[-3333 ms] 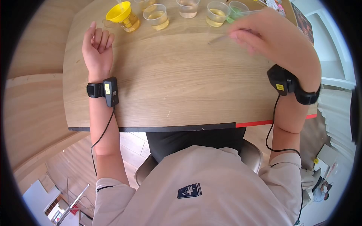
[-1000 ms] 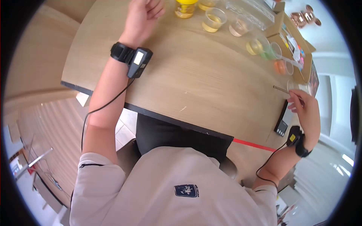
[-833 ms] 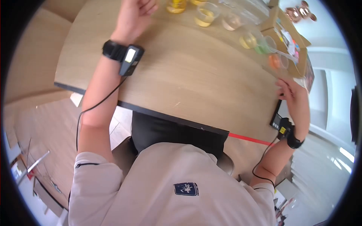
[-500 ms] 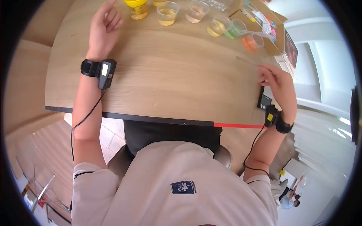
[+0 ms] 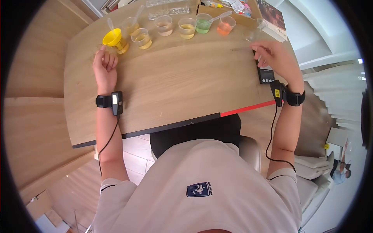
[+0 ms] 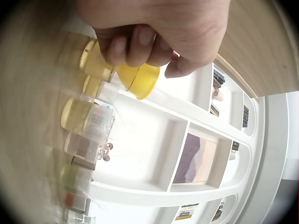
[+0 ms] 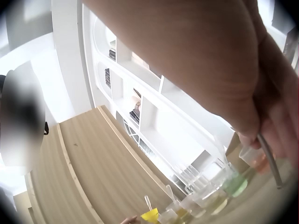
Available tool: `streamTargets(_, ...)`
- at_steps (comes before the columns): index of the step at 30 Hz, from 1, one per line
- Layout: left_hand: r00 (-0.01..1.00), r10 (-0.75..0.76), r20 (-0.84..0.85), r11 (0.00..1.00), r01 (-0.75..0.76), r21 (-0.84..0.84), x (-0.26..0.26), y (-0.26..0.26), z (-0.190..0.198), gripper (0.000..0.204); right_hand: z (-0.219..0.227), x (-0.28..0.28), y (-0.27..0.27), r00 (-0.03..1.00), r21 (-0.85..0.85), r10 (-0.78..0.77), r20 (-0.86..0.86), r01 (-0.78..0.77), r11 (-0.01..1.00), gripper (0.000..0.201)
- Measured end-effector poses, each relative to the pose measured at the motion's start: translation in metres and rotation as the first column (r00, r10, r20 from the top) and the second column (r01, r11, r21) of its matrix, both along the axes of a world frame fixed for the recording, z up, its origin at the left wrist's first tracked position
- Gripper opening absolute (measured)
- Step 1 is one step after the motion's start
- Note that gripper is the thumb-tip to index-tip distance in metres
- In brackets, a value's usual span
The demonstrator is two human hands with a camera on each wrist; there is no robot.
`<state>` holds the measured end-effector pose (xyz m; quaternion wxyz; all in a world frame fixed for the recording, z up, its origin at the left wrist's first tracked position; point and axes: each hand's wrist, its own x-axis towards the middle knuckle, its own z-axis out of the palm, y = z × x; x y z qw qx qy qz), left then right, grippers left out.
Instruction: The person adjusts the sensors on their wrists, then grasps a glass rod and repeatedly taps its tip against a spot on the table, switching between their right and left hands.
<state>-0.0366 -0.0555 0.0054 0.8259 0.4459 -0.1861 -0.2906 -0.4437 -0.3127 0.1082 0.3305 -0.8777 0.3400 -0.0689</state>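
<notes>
Wood-grained tabletop (image 5: 167, 81): left hand (image 5: 105, 72) loosely curled near a yellow funnel (image 5: 112, 38), right hand (image 5: 275, 58) pinching a slender rod (image 7: 271, 163).

The funnel (image 5: 112, 37) is yellow, one cup's liquid (image 5: 203, 27) green (another's (image 5: 224, 29) orange).

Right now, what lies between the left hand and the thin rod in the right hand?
In the head view, only bare tabletop separates the left hand from the rod; the cups stand farther back.
</notes>
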Motion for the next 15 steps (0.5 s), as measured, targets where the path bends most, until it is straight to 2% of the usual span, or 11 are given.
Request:
streamTargets(2, 1.0, -0.019, 0.004, 1.0, 0.019, -0.005, -0.003, -0.001, 0.001, 0.033, 0.0, -0.006, 0.014, 1.0, -0.021, -0.023, 0.001, 0.023, 1.0, 0.024)
streamTargets(4, 0.998, -0.059, -0.005, 0.998, 0.058, -0.028, -0.003, -0.002, 0.002, 0.035, 0.005, -0.009, 0.033, 0.992, 0.0, -0.116, 0.057, 0.116, 0.993, 0.023)
streamTargets(5, 0.999, -0.05, 0.002, 0.998, 0.05, -0.028, -0.002, -0.002, 0.003, 0.035, 0.007, -0.009, 0.042, 0.992, 0.001, -0.107, 0.064, 0.107, 0.994, 0.023)
streamTargets(7, 0.997, -0.081, -0.001, 0.995, 0.081, -0.065, -0.006, -0.004, 0.005, 0.036, 0.006, -0.008, 0.06, 0.995, -0.116, -0.045, -0.086, 0.035, 0.993, 0.022)
streamTargets(9, 0.996, -0.091, -0.006, 0.991, 0.09, -0.095, -0.012, -0.01, 0.012, 0.038, -0.003, -0.015, 0.064, 0.999, -0.134, -0.04, -0.024, 0.036, 0.99, 0.022)
streamTargets(11, 0.984, -0.178, -0.002, 0.977, 0.176, -0.117, -0.011, -0.008, 0.011, 0.035, -0.002, -0.013, 0.069, 0.999, -0.141, -0.029, 0.031, 0.033, 0.989, 0.022)
streamTargets(12, 0.988, -0.152, -0.008, 0.981, 0.15, -0.119, -0.012, -0.008, 0.012, 0.035, 0.004, -0.008, 0.076, 0.998, -0.112, -0.035, -0.049, 0.029, 0.993, 0.022)
streamTargets(13, 0.981, -0.194, 0.018, 0.973, 0.195, -0.125, -0.012, -0.009, 0.012, 0.037, 0.008, -0.002, 0.08, 0.99, -0.085, -0.043, -0.131, 0.032, 0.996, 0.022)
streamTargets(14, 0.97, -0.237, 0.046, 0.962, 0.241, -0.131, -0.01, -0.007, 0.011, 0.038, 0.013, 0.005, 0.08, 0.99, -0.088, -0.024, -0.138, 0.012, 0.996, 0.022)
streamTargets(15, 0.974, -0.224, 0.041, 0.964, 0.227, -0.135, -0.008, -0.005, 0.009, 0.038, 0.017, 0.01, 0.08, 0.99, -0.118, 0.022, -0.138, -0.038, 0.992, 0.022)
